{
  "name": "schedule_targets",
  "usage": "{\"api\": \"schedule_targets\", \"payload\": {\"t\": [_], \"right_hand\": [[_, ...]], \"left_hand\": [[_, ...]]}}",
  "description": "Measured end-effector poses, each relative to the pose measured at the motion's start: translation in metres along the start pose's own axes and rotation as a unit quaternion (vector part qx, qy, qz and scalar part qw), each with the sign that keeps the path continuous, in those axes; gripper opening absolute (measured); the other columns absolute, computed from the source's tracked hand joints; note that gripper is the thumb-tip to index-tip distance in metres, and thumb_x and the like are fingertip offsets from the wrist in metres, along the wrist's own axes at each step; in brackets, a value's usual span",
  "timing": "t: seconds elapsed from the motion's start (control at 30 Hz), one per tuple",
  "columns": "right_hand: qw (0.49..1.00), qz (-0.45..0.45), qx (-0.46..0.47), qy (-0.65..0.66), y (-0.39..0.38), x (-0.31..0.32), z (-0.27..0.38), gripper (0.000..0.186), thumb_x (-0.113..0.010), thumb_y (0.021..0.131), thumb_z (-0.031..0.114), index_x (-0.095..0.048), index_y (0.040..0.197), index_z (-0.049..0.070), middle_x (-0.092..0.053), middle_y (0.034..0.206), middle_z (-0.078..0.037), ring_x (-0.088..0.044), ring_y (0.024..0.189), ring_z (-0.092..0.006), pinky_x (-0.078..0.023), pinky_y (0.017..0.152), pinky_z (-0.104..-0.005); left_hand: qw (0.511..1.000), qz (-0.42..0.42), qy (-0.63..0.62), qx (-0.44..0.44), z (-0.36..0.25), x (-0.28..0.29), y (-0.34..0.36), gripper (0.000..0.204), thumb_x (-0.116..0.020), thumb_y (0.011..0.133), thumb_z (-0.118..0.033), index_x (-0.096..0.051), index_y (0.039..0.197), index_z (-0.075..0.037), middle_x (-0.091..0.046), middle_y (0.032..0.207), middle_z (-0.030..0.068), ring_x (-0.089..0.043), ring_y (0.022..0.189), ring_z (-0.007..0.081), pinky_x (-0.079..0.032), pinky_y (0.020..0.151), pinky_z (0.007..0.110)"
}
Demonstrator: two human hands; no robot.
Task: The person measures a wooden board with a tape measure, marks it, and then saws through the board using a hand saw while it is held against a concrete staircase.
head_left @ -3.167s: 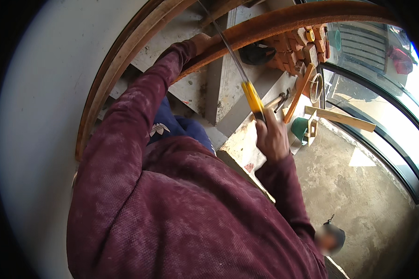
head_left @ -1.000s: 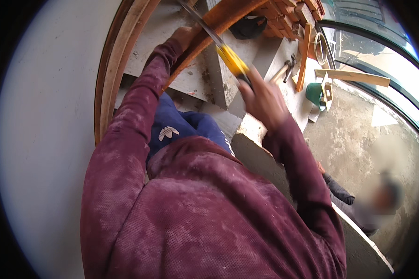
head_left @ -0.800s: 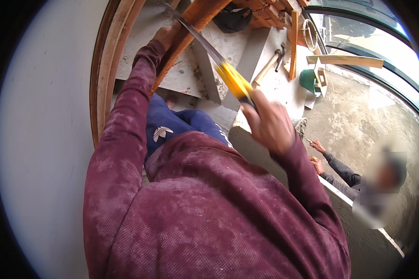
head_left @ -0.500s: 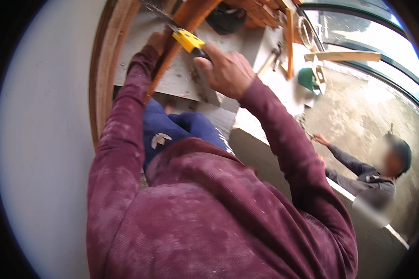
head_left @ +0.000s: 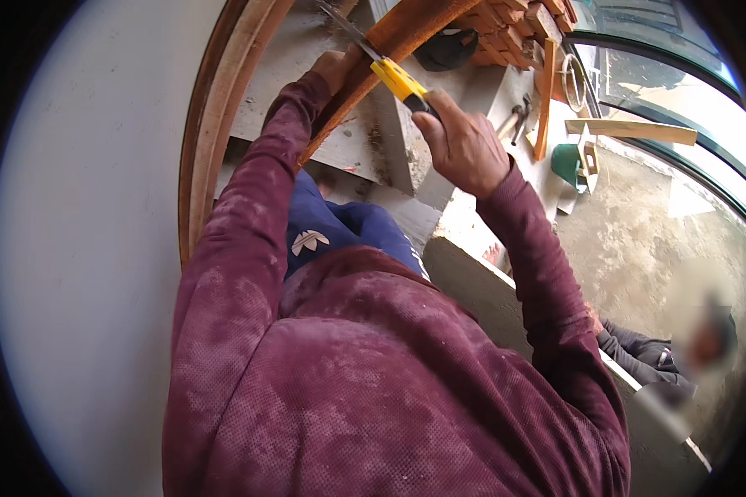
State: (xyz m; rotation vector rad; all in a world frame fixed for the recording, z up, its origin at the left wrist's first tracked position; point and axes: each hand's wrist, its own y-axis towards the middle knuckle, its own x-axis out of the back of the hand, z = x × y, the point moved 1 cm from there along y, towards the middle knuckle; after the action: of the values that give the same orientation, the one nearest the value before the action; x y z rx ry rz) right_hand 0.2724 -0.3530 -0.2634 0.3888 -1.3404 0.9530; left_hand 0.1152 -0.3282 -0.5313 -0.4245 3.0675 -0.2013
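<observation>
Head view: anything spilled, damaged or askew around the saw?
Only dirt stands out: whitish smudges blotch the otherwise plain maroon top, and dark debris or stains mar the gray concrete steps below the wooden beam. The yellow-handled saw shows no clear damage.

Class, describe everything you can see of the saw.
The saw has a yellow and black handle and a grey, metal-looking blade. The right hand grips the handle's black end. The saw slants toward the picture's upper left, its blade crossing a reddish-brown wooden beam; its teeth cannot be made out.
</observation>
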Motion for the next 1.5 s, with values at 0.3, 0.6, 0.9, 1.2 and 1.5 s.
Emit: {"api": "schedule_targets", "payload": {"t": [0.3, 0.6, 0.9, 1.2, 1.5], "right_hand": [[0.997, 0.057, -0.040, 0.034, -0.042, 0.023, 0.017, 0.031, -0.043, 0.096, 0.025, -0.056, 0.111, 0.002, -0.064, 0.084, -0.023, -0.064, 0.074, -0.0390, -0.048, 0.064, -0.0448], [0.990, 0.081, -0.112, 0.033, -0.064, 0.036, 0.038, 0.022, -0.054, 0.092, 0.022, -0.053, 0.102, 0.002, -0.053, 0.059, -0.021, -0.054, 0.050, -0.0413, -0.041, 0.047, -0.0477], [0.998, 0.052, 0.023, 0.017, 0.028, 0.004, 0.008, 0.025, -0.055, 0.093, 0.026, -0.051, 0.098, 0.002, -0.054, 0.058, -0.022, -0.057, 0.056, -0.0428, -0.043, 0.053, -0.0498], [0.998, 0.048, 0.022, 0.037, 0.010, -0.012, 0.020, 0.028, -0.054, 0.094, 0.029, -0.046, 0.106, 0.005, -0.056, 0.059, -0.023, -0.058, 0.057, -0.0440, -0.043, 0.053, -0.0510], [0.997, 0.061, -0.039, 0.027, -0.028, 0.000, 0.015, 0.024, -0.054, 0.094, 0.023, -0.049, 0.105, 0.003, -0.053, 0.061, -0.023, -0.057, 0.058, -0.0432, -0.043, 0.052, -0.0494]], "left_hand": [[0.997, 0.049, 0.036, 0.044, -0.018, 0.028, -0.008, 0.088, -0.030, 0.086, -0.076, -0.067, 0.096, 0.004, -0.067, 0.090, 0.0248, -0.066, 0.086, 0.0309, -0.046, 0.078, 0.040], [0.992, 0.053, 0.085, 0.081, -0.016, 0.035, -0.010, 0.089, -0.028, 0.086, -0.075, -0.068, 0.093, 0.004, -0.066, 0.089, 0.0275, -0.063, 0.094, 0.0366, -0.045, 0.085, 0.042], [0.984, 0.074, -0.130, 0.098, 0.008, 0.007, -0.008, 0.087, -0.029, 0.089, -0.073, -0.068, 0.096, 0.005, -0.068, 0.084, 0.0156, -0.063, 0.086, 0.0180, -0.047, 0.078, 0.034], [0.985, -0.060, 0.141, 0.074, -0.044, 0.015, -0.091, 0.063, -0.080, 0.063, -0.045, -0.061, 0.107, -0.003, -0.067, 0.102, 0.0184, -0.064, 0.102, 0.0328, -0.051, 0.086, 0.040], [0.997, -0.023, 0.031, 0.063, -0.021, 0.011, -0.057, 0.054, -0.081, 0.064, -0.031, -0.064, 0.105, -0.001, -0.069, 0.100, 0.0164, -0.066, 0.097, 0.0289, -0.050, 0.086, 0.034]]}}
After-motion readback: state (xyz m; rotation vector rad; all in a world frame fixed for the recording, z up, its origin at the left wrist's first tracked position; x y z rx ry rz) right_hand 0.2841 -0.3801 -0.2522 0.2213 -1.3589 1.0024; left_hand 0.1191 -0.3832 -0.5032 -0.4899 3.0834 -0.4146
